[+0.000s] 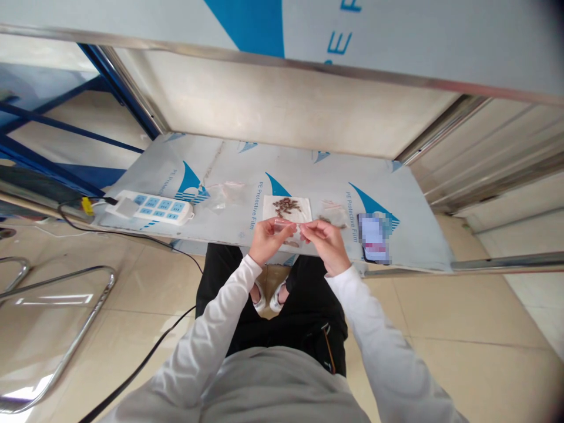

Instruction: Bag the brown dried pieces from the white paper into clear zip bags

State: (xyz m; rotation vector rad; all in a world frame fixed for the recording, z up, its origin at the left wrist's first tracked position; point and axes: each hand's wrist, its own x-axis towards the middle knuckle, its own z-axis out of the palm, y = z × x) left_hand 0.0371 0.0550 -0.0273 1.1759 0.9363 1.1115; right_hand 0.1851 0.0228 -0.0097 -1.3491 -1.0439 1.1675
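Observation:
My left hand (267, 241) and my right hand (326, 241) meet at the front edge of the shelf, fingers pinched on a small clear zip bag (282, 222) with a reddish strip along its top. Some brownish bits show faintly low in the bag, below the fingers. Just beyond my hands lies a white sheet (269, 205) bearing a heap of small dark brown pieces (287, 205), too small to name. To the right of the sheet, another clear zip bag (335, 212) rests flat with dark bits in it.
Several clear bags (224, 194) lie left of the sheet. A white power strip (163, 208) with a plug and black cable (132, 234) sits at the left end. A phone (374, 238) is near the right front edge. An upper shelf (396, 35) overhangs the back.

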